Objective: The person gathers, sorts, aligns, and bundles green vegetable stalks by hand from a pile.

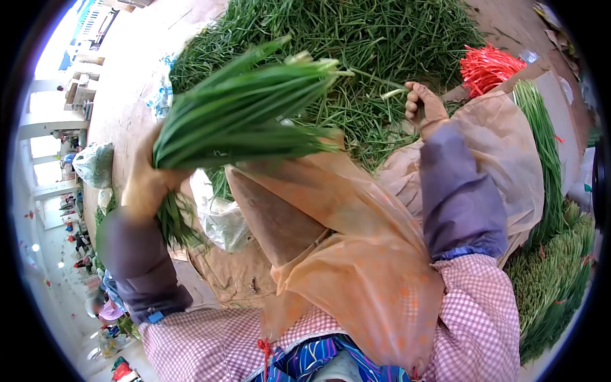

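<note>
My left hand point(146, 178) is wrapped round a thick bunch of long green chives point(242, 108), held up at the left above the lap. The bunch is blurred, and its pale cut ends point right. Further right, my right hand point(425, 105) is closed, with a thin chive stalk point(394, 93) sticking out of its fingers. Just beyond both hands lies a big loose heap of chives point(356, 32). An orange translucent sheet point(363, 254) covers my lap.
Red plastic ties point(490, 69) lie at the upper right. Tied chive bundles point(554, 280) are stacked down the right side. A clear plastic bag point(223, 219) is by the left knee, and a filled bag point(94, 164) stands farther left. Other people are in the left background.
</note>
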Demonstrator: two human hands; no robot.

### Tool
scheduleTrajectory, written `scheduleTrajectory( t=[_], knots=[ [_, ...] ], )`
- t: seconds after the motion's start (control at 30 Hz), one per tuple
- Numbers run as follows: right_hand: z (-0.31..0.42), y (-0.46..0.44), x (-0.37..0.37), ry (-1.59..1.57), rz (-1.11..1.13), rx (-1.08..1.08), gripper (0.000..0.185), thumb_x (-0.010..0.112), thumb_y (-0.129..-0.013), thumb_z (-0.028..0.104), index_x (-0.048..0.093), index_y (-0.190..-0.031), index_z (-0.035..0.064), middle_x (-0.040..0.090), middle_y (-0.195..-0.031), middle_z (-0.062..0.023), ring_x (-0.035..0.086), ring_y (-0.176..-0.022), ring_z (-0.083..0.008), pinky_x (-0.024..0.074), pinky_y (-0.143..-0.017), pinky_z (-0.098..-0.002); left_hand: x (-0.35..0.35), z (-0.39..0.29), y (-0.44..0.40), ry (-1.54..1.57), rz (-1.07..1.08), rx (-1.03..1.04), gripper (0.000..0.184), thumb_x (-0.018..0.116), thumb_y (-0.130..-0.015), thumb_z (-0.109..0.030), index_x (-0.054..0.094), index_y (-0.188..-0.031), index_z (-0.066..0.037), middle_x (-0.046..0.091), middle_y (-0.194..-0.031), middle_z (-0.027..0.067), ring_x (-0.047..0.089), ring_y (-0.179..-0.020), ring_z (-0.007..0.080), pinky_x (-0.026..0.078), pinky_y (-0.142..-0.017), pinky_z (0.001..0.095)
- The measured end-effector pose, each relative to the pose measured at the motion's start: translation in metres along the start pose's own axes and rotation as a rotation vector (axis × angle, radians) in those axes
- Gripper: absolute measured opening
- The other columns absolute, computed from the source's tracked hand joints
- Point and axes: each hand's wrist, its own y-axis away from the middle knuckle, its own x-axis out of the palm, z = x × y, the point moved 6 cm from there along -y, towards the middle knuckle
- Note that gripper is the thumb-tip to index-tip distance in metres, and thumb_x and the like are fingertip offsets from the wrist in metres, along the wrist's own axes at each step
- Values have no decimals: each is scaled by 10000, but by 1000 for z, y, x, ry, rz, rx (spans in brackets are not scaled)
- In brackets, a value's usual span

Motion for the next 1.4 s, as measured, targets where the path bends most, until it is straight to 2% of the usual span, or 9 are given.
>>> scheduleTrajectory(
  t=[0.13,0.27,0.33,0.4,0.5,0.73,0.97,1.1,1.4],
  knots=[
    [-16,16,25,635,-220,-96,371,634,-924,350,516,-1218,156,587,-1036,-2,586,-722,-155,506,-598,-323,1,-74,-33,-264,-164,408,676,633,-780,62,428,-1416,-37,618,-1231,158,579,-1134,175,455,-967,303],
    [-105,41,91,-83,134,441,393,578,-944,361,458,-1222,111,596,-1110,-185,656,-794,-323,549,-667,-471,22,-93,-5,-579,-304,495,777,638,-787,41,327,-1484,-106,696,-1002,187,707,-870,276,569,-732,352],
    [-128,58,116,12,83,472,601,557,-935,483,397,-1349,77,541,-1207,-234,640,-948,-358,542,-812,-497,39,-64,17,-699,-347,599,862,697,-752,-16,290,-1502,-139,690,-821,187,682,-651,331,537,-541,416],
    [-147,66,131,-25,98,457,636,538,-929,515,382,-1369,84,523,-1239,-240,622,-989,-367,534,-835,-501,63,-16,51,-946,-215,228,800,740,-705,-32,392,-1425,-50,665,-898,171,662,-777,360,531,-669,416],
    [-158,67,151,-331,264,399,688,510,-920,563,359,-1401,94,496,-1285,-248,597,-1051,-379,523,-871,-508,116,52,118,-1159,-24,311,787,713,-716,-107,401,-1436,-56,540,-701,63,554,-595,252,440,-526,400],
    [-127,72,181,-658,677,367,815,418,-903,676,288,-1477,112,431,-1388,-270,518,-1207,-408,478,-971,-530,158,47,163,-871,25,276,714,691,-707,-140,449,-1366,-13,606,-1086,150,593,-867,295,439,-717,423],
    [-88,103,200,-795,884,472,810,417,-926,635,253,-1499,87,415,-1381,-324,516,-1225,-396,475,-979,-548,106,23,141,-229,539,177,720,775,-731,-214,473,-1352,-6,550,-1279,218,588,-1113,329,488,-924,419],
    [-83,110,204,-758,965,445,855,416,-918,648,209,-1500,57,423,-1375,-319,556,-1181,-393,516,-940,-522,44,38,91,107,173,273,492,744,-796,-186,591,-1232,-17,581,-1271,180,581,-1151,281,474,-969,417],
    [-55,137,205,-466,765,242,820,417,-921,648,295,-1457,40,553,-1280,-190,583,-1143,-312,497,-993,-451,177,21,9,942,245,199,1033,770,-794,-360,110,-1523,-43,282,-1512,194,297,-1395,317,249,-1143,438]
  ],
)
